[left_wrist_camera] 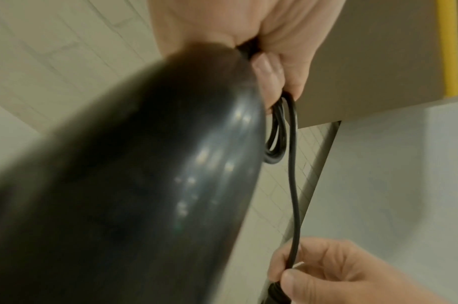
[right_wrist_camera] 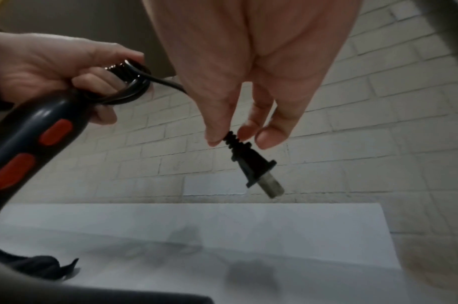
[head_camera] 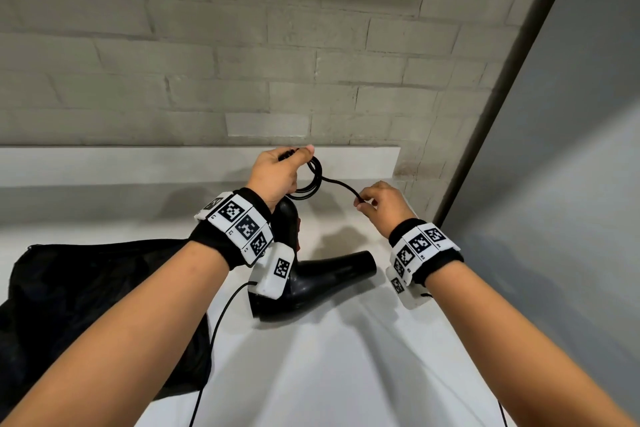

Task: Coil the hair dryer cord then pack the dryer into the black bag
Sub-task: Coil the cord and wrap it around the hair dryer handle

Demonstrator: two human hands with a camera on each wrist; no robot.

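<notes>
A black hair dryer (head_camera: 311, 274) with red buttons (right_wrist_camera: 55, 132) hangs above the white table, nozzle pointing right. My left hand (head_camera: 277, 173) grips the top of its handle (right_wrist_camera: 41, 123) together with several small loops of the black cord (head_camera: 310, 184). A short length of cord runs right to my right hand (head_camera: 375, 199), which pinches it just behind the plug (right_wrist_camera: 254, 168). The plug's metal pins point down and away. The black bag (head_camera: 86, 295) lies flat on the table at the left, under my left forearm.
The white table (head_camera: 329, 357) has a raised white ledge (head_camera: 173, 163) at the back against a grey brick wall (head_camera: 242, 45). A grey panel (head_camera: 571, 184) stands at the right. Thin sensor cables (head_camera: 214, 340) hang from my wristbands.
</notes>
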